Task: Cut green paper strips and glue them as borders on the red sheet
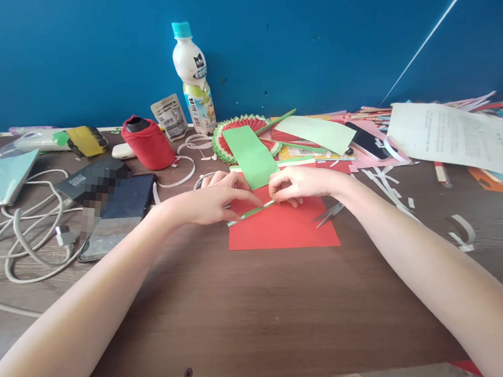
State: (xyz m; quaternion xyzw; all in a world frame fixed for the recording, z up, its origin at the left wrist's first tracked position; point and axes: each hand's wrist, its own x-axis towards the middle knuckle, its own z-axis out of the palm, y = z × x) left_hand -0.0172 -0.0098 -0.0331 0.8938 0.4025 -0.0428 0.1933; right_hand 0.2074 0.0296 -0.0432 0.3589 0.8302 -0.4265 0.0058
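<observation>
A narrow green strip of paper with white edges lies slantwise over a red sheet of paper. My left hand has its thumb and forefinger closed on the strip's lower part. At the strip's upper end, my right hand is closed in a pinch, its fingertips partly hidden. Just behind the hands rests a green paper rectangle, overlapping a round pleated paper fan in red and green. Scissors lie by the red sheet's right edge, partly under my right forearm.
A bottle stands against the blue wall, with a red-wrapped spool nearby. Phone and white cables occupy the left. Paper scraps, another phone and a printed sheet lie at right.
</observation>
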